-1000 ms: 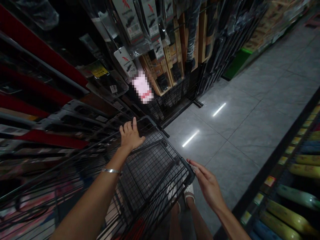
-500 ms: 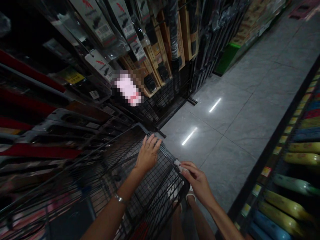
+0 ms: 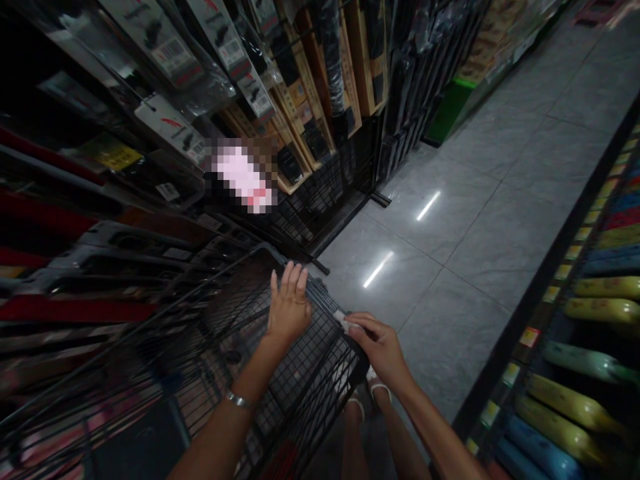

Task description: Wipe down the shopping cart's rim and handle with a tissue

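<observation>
A dark wire shopping cart [image 3: 300,373] stands below me, its near end bar crossing the lower middle of the view. My left hand [image 3: 289,303], with a metal band on the wrist, rests over that bar, its fingers extended and slightly apart. To its right, my right hand [image 3: 377,340] pinches a small white piece [image 3: 345,321] at the bar, between thumb and fingers. Dim items lie inside the basket, too dark to make out.
Packaged goods in wooden-coloured boxes [image 3: 367,67] hang on the rack at upper left. A green-edged display [image 3: 447,113] stands farther along the grey tiled floor [image 3: 480,220]. Colourful rolled items [image 3: 575,413] fill the right shelf.
My left hand has shifted slightly left and its fingers are straighter. The cart bar and my right hand have moved slightly left in view, with the white piece still between the fingers.
</observation>
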`<state>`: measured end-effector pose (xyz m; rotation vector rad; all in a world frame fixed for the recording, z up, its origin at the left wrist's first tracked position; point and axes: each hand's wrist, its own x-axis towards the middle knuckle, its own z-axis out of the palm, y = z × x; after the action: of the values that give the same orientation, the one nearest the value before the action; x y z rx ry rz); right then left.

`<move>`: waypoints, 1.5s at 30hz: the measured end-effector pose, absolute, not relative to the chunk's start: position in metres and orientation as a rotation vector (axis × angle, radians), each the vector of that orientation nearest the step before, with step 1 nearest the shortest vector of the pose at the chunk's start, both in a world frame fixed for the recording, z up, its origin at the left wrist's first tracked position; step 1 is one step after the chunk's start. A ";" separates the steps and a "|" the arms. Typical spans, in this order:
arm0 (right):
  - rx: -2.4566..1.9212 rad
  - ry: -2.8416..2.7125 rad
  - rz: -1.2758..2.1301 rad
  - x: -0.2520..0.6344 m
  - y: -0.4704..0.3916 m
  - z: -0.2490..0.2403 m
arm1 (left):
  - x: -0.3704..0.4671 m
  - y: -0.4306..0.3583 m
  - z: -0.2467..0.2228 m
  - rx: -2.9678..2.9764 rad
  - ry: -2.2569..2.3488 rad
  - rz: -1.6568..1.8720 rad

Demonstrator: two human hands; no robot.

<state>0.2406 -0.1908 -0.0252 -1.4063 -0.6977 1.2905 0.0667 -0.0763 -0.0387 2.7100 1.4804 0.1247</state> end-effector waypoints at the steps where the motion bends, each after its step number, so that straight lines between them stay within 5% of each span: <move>1: -1.413 -0.704 1.272 0.240 -0.189 -0.024 | 0.069 -0.075 -0.034 2.690 1.507 0.111; 10: -1.575 -0.781 1.156 0.253 -0.252 -0.012 | 0.045 -0.155 0.031 2.519 1.809 0.169; 18: -1.630 -0.857 0.852 0.226 -0.264 -0.018 | 0.027 -0.288 -0.011 2.364 1.611 0.267; 29: -1.379 -1.436 0.836 0.207 -0.285 -0.028 | 0.075 -0.281 -0.018 2.427 1.729 0.249; 45: -1.488 -1.294 0.697 0.212 -0.276 -0.022 | 0.067 -0.296 -0.022 2.489 1.818 0.287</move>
<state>0.2116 -0.2756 -0.0216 -1.4879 -1.2945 0.6969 0.0665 -0.2958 -0.0221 2.4888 1.8181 0.2872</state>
